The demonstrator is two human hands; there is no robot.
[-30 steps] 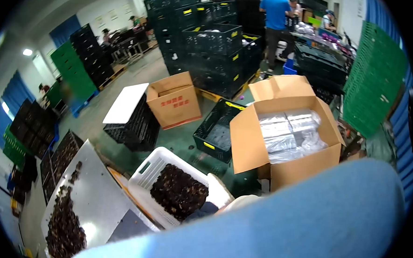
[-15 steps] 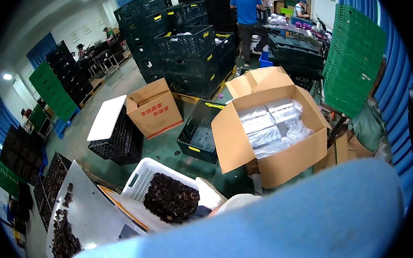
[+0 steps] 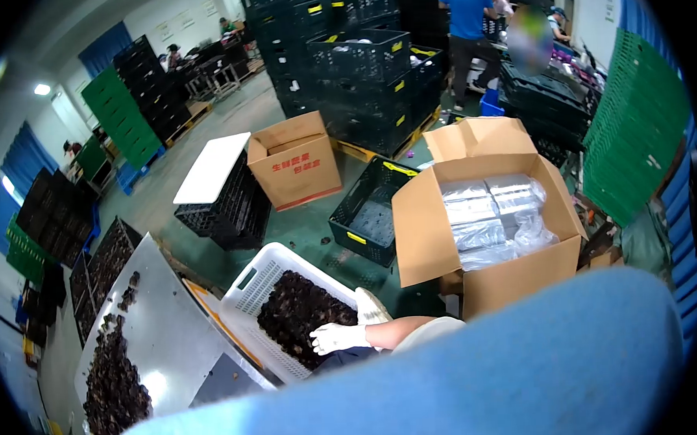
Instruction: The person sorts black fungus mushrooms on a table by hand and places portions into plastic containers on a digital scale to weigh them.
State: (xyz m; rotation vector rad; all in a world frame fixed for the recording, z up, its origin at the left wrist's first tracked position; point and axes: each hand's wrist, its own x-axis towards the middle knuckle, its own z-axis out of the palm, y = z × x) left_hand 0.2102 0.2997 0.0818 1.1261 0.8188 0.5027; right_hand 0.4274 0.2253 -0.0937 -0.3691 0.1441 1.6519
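Right hand [image 3: 337,338]: on dark pieces [image 3: 294,307], lower centre; finger spacing unclear.
White crate [image 3: 252,300]: walls likely contain pieces.
Left hand: unseen, fingers unknown.

"what stands near the middle of the room?"

"a basket [image 3: 246,300] with a heap [image 3: 290,307] in it, just right of a worktable [image 3: 168,306] where a long pile [image 3: 116,379] lies along the left side."

"and to the right?"

"a box [image 3: 518,287] with packs [image 3: 475,233] in it, a low crate [image 3: 359,246] beside its left flap."

"behind those?"

"a second box [image 3: 303,173], right of short crates [image 3: 230,220] with a board [image 3: 213,168] on top; beyond, tall stacks [image 3: 357,87] on a pallet [image 3: 361,152]."
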